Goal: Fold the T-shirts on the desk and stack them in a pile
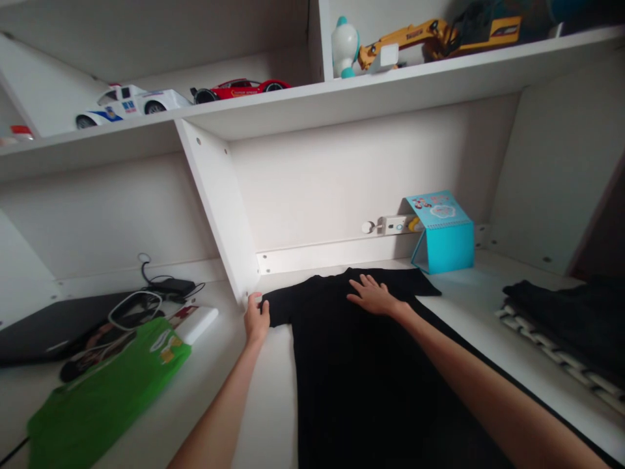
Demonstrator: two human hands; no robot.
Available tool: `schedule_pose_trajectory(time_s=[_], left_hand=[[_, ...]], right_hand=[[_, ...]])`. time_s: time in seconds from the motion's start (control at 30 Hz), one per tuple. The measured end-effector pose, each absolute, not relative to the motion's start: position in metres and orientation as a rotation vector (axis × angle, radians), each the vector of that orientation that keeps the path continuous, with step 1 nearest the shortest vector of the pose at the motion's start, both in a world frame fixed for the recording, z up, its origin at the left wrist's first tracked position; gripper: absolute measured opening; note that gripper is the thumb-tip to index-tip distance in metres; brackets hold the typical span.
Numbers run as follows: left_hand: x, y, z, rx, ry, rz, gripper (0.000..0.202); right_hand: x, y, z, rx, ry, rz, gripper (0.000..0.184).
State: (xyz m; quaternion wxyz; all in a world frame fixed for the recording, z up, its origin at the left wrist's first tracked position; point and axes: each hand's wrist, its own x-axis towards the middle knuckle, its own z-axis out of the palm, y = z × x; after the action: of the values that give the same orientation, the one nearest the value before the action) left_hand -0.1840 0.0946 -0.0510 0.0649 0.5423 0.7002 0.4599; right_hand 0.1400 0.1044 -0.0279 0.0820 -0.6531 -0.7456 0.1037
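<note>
The black shirt (351, 365) is matt cloth; the bench (268, 404) has a smooth, low-sheen finish. The red toy car (241, 90) looks like glossy plastic, the blue calendar (452, 247) like matt card.

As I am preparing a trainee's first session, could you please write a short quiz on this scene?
1. Multiple choice: which thing is the left hand at?
A) the blue desk calendar
B) a sleeve of the black shirt
C) the red toy car

2. True or false, of the right hand: it is clenched into a fist.

3. Short answer: what colour is the large cloth item at the lower left of the picture?

Key:
1. B, at the sleeve's outer end.
2. False; its fingers are stretched out over the upper part of the shirt.
3. Green.
</note>
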Motion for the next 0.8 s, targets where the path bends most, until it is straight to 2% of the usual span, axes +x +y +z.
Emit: schedule_pose_trajectory(time_s=[0.1, 0.2, 0.4, 0.63, 0.8], left_hand=[[-0.189, 0.098, -0.055, 1.588, 2.059, 1.460, 0.024], [-0.192, 0.101, -0.059, 1.546, 2.036, 1.484, 0.027], [-0.192, 0.106, -0.063, 1.526, 1.956, 1.503, 0.032], [-0.196, 0.103, -0.060, 1.501, 2.008, 1.537, 0.021], [-0.198, 0.100, -0.055, 1.449, 2.134, 1.539, 0.021]], right_hand=[[0.098, 0.097, -0.036, -1.780, -2.338, 0.374, 0.059], [0.076, 0.094, -0.041, -1.785, -2.328, 0.397, 0.060], [0.054, 0.079, -0.025, -1.769, -2.347, 0.415, 0.069], [0.020, 0.038, -0.028, -1.510, -2.570, 0.462, 0.077], [0.030, -0.015, 0.005, -1.386, -2.672, 0.421, 0.073]])
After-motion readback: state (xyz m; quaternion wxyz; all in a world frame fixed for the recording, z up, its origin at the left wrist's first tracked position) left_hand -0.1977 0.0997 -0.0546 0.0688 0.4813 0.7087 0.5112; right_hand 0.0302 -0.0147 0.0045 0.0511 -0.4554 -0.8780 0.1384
